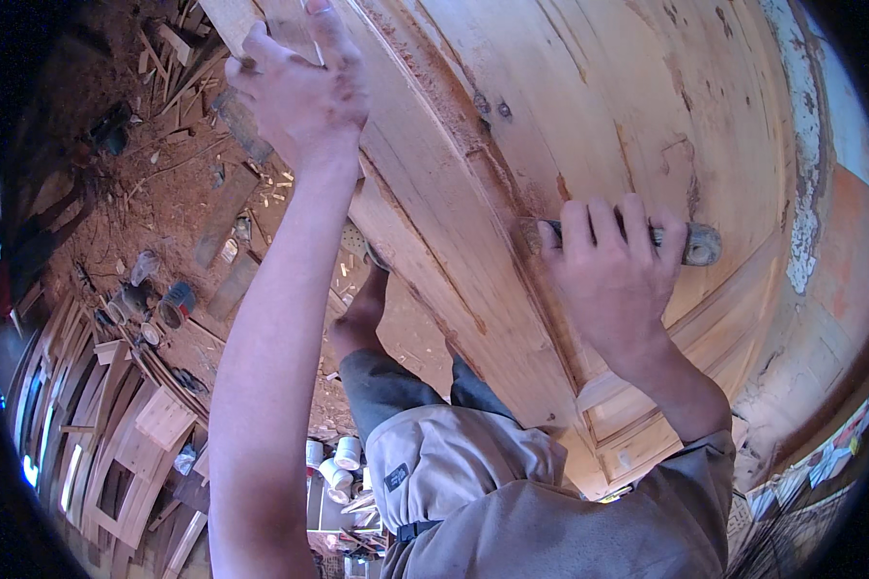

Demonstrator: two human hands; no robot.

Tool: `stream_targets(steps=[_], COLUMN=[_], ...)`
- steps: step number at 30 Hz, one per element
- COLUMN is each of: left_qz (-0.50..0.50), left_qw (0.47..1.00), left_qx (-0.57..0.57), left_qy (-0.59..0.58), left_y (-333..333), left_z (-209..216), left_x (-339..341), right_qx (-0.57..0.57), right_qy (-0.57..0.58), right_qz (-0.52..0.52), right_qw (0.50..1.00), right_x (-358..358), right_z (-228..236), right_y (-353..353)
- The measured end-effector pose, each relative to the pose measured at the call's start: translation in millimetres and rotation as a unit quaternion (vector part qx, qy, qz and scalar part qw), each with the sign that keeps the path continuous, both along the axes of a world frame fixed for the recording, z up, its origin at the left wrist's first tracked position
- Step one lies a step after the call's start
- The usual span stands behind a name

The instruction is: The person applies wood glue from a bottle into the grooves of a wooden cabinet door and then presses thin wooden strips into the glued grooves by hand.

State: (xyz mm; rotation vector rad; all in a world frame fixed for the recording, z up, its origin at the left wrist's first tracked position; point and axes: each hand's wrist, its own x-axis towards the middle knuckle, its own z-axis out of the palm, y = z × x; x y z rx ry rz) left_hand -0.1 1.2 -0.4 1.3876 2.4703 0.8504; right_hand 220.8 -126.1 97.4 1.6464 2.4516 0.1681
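Note:
A large curved wooden panel of joined planks [589,106] fills the upper right, marked by brown seams and dark knots. Fingers bent, my left hand [304,101] grips the edge of the pale outer plank [406,145] at the top; what lies beneath its fingers is partly hidden. My right hand [613,270] is closed around a dark-handled hand tool [702,245] lying crosswise over the panel. Its narrow tip points left at a long groove [488,159] filled with reddish-brown material. My fingers cover most of the tool, so its exact kind cannot be made out.
Reddish dirt floor lies below at left, strewn with wood scraps and a dark bucket [177,303]. Curved wooden ribs [116,444] stand at the lower left. White tubs [348,452] sit near my waist. A peeling painted edge [806,222] bounds the panel at right.

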Motion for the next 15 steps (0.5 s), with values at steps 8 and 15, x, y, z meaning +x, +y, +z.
stream_targets(steps=[8,15], left_qz=[-0.008,-0.012], left_qw=[1.000,1.000], left_qx=[0.007,0.004], left_qy=[0.026,0.017], left_y=[0.0,-2.1], left_z=[-1.6,3.7], left_x=[0.2,0.9], right_qx=[-0.010,-0.007], right_qy=[0.008,0.016], right_qz=[0.015,0.010], right_qw=[1.000,1.000], right_x=[0.9,0.5], right_z=[-0.3,-0.7], right_y=[-5.8,-9.0])
